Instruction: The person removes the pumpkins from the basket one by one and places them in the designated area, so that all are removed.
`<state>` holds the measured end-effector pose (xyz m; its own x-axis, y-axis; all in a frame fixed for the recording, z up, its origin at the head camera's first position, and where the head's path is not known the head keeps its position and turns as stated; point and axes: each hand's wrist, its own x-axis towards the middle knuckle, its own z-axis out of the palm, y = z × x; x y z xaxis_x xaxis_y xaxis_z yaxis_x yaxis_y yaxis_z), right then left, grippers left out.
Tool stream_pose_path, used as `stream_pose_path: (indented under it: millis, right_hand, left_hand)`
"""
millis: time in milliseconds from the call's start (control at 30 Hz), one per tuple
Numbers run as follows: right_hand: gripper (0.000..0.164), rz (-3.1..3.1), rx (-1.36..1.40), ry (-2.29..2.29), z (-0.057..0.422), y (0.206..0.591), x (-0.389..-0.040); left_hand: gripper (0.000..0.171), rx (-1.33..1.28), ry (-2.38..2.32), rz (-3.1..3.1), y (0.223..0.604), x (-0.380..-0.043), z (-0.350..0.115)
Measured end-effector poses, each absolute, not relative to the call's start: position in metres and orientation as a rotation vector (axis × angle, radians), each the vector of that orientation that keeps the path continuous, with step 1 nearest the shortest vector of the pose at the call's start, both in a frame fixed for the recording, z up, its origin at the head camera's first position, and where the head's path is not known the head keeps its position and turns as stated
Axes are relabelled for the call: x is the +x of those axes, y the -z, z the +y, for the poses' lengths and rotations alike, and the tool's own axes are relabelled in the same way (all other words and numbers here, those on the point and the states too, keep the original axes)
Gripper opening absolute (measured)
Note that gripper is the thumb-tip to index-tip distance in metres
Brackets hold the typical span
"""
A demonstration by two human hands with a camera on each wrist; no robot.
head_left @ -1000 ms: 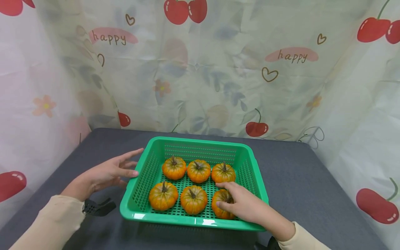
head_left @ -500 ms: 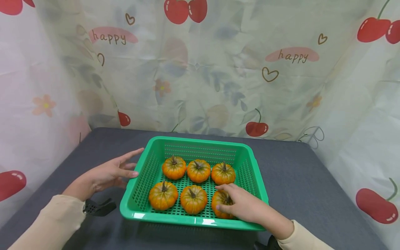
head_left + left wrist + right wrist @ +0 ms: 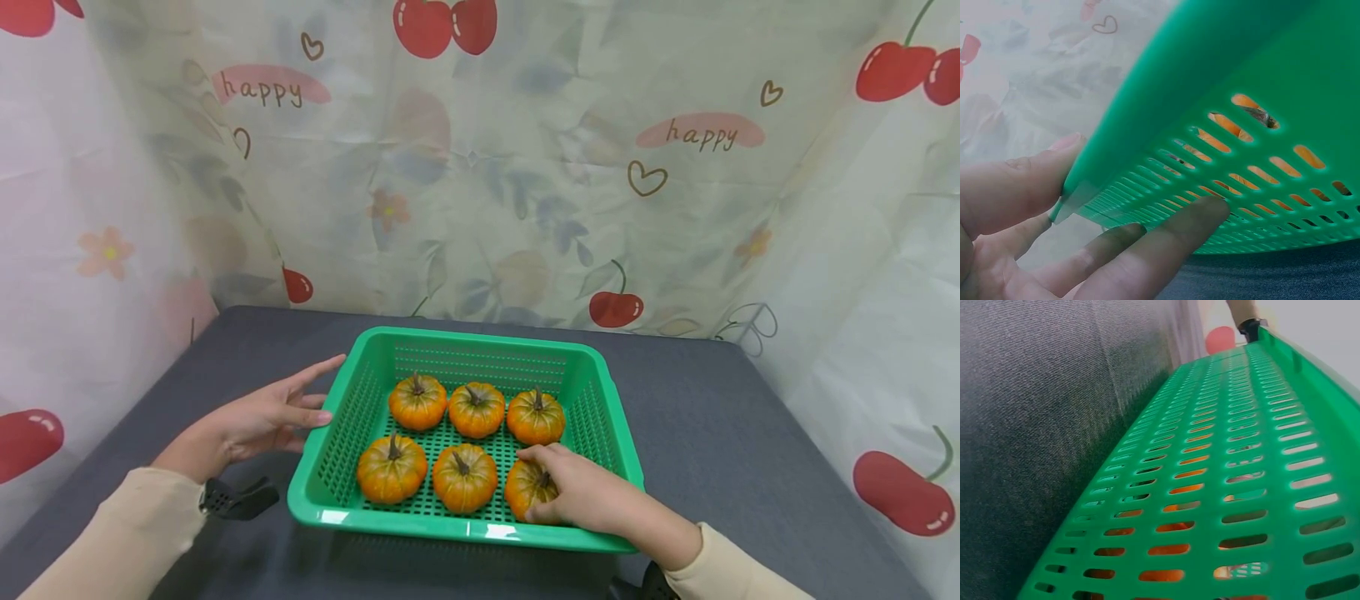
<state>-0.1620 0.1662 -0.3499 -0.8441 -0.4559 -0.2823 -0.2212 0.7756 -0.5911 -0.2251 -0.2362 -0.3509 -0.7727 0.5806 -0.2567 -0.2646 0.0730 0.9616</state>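
Note:
A green plastic basket (image 3: 480, 529) with slotted walls holds several small orange pumpkins in two rows. My right hand (image 3: 592, 496) reaches over its near right corner and grips the front-right pumpkin (image 3: 525, 483), thumb on the near side and fingers over the far side. Part of that pumpkin is hidden by the hand. At the basket's left wall is my left hand (image 3: 262, 417), its fingers spread and fairly straight. In the left wrist view the left thumb (image 3: 1022, 187) touches the rim while other fingers lie along the outer wall. The right wrist view shows only the slotted wall (image 3: 1210, 487), no hand.
A dark grey cloth (image 3: 697, 433) covers the table under the basket. Behind and at both sides hangs a pale curtain (image 3: 480, 167) printed with cherries and hearts. The left wrist wears a black strap (image 3: 238, 498).
The front-right pumpkin has shifted slightly left and away from me in my right hand, whose thumb has moved further round it. The left hand and basket look nearly unchanged.

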Motion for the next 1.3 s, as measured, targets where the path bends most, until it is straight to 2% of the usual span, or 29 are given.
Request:
stream_pose_path:
  millis: [767, 1300]
  right_hand:
    - [0.068, 2.575, -0.569, 0.710, 0.166, 0.356, -0.166]
    - [0.074, 2.747, -0.557, 0.883, 0.164, 0.345, -0.159]
  left_hand:
    - [0.095, 0.322, -1.762, 1.746, 0.350, -0.223, -0.237]
    - [0.095, 0.296, -1.761, 1.736, 0.351, -0.225, -0.236]
